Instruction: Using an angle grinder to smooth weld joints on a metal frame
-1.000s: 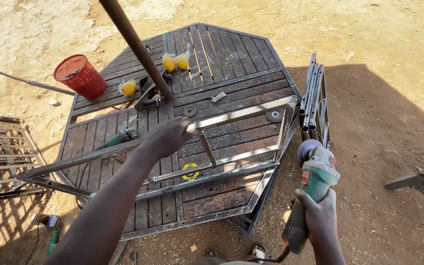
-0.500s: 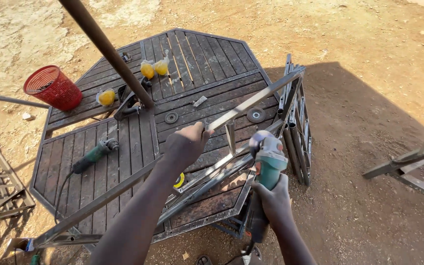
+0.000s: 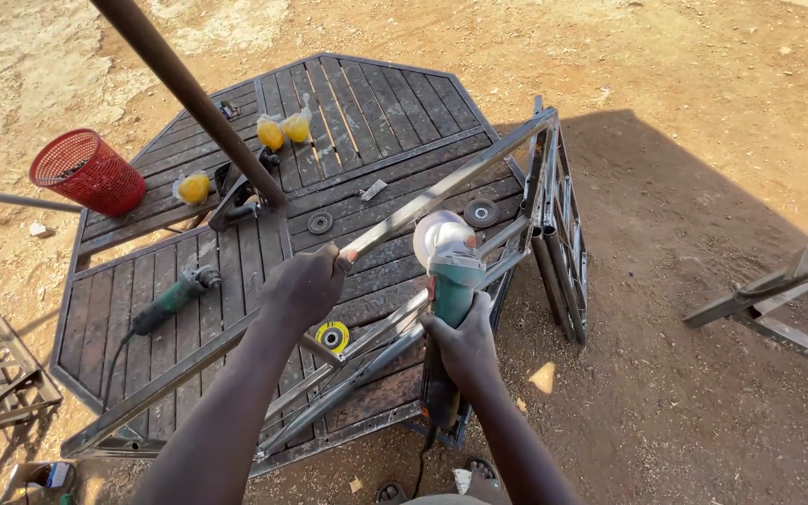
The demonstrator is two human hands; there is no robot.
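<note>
My left hand (image 3: 303,285) grips the top rail of a welded metal frame (image 3: 446,187) and holds it tilted up off an octagonal slatted metal table (image 3: 376,103). My right hand (image 3: 463,339) is wrapped around the body of a green angle grinder (image 3: 448,271). Its round disc guard sits against the frame's bars, just right of my left hand. The grinder's cord hangs down toward the ground between my arms.
A second green angle grinder (image 3: 172,297) lies on the table's left. A red mesh basket (image 3: 89,172), yellow bags (image 3: 282,129), loose grinding discs (image 3: 482,212) and a yellow-centred disc (image 3: 332,335) are also there. A slanted pole (image 3: 189,93) crosses the table. More metal frames (image 3: 778,290) rest on the dirt.
My left hand has lifted the frame from flat on the table to a steep tilt. My right hand has brought the grinder in from the right up to the frame's bars.
</note>
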